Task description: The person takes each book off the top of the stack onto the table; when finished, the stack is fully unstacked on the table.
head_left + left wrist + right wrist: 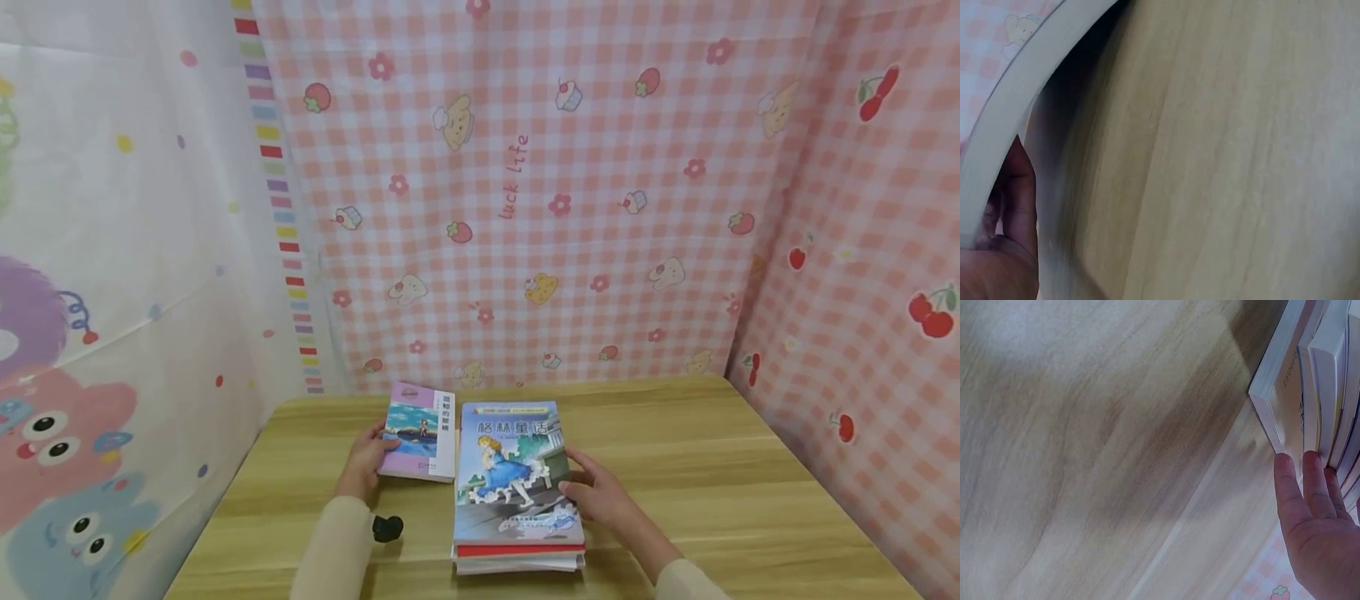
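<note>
Nearest, we see the book stack (510, 492), our right hand (600, 496) touching its three-o'clock side with straight fingers; at its ten o'clock, our left hand (365, 462) grips the purple-edged book (417, 437); beyond, at twelve, hangs checked cloth (570, 333).

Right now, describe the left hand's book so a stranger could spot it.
On the wooden table, find the book stack. Left of it, the left hand holds a lilac book; unlike the stack's bluish top book, its cover has a white strip.
</note>
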`<control>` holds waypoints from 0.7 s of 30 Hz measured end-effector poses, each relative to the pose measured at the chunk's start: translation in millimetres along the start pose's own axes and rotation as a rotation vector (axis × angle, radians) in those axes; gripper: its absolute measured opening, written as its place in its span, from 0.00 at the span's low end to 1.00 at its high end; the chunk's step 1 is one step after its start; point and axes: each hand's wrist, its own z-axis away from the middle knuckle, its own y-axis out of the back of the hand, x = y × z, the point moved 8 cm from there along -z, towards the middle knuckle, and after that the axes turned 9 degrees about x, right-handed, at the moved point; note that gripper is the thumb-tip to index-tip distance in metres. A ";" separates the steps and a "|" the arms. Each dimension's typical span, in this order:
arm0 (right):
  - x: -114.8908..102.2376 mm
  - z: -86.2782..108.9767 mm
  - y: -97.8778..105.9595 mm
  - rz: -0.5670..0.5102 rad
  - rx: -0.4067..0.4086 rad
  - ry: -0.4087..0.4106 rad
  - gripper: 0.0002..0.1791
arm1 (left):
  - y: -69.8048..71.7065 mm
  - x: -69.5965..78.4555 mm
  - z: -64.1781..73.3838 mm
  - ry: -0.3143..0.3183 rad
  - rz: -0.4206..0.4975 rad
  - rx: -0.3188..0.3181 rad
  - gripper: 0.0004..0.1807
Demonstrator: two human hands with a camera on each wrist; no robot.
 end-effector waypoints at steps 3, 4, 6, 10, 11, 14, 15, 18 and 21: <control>1.2 1.3 -2.9 0.003 -0.012 -0.012 0.33 | 3.4 0.1 2.2 -0.003 -0.044 0.036 0.30; 1.1 1.3 -3.8 0.007 -0.016 -0.011 0.33 | 4.0 1.9 3.3 -0.017 -0.073 0.043 0.30; 1.1 1.7 -4.5 0.012 -0.017 -0.012 0.33 | 7.3 9.5 5.2 -0.075 -0.178 0.082 0.30; -0.3 1.9 -5.0 0.008 -0.013 0.004 0.33 | 11.7 28.1 9.5 -0.202 -0.393 0.135 0.30; -0.7 2.0 -4.8 0.001 -0.010 0.009 0.33 | 12.4 31.6 10.7 -0.219 -0.430 0.140 0.30; -1.6 2.0 -3.9 0.002 -0.004 0.020 0.33 | 8.5 35.7 15.3 -0.222 -0.464 0.088 0.31; -1.3 1.8 -3.5 0.003 -0.003 0.017 0.32 | 6.4 36.7 17.4 -0.222 -0.468 0.070 0.31; -1.5 1.5 -1.8 0.018 0.006 0.021 0.32 | -0.4 38.6 22.5 -0.238 -0.482 0.038 0.30; -2.2 1.3 -0.8 0.025 0.017 0.031 0.32 | -8.1 42.2 28.3 -0.258 -0.470 0.018 0.30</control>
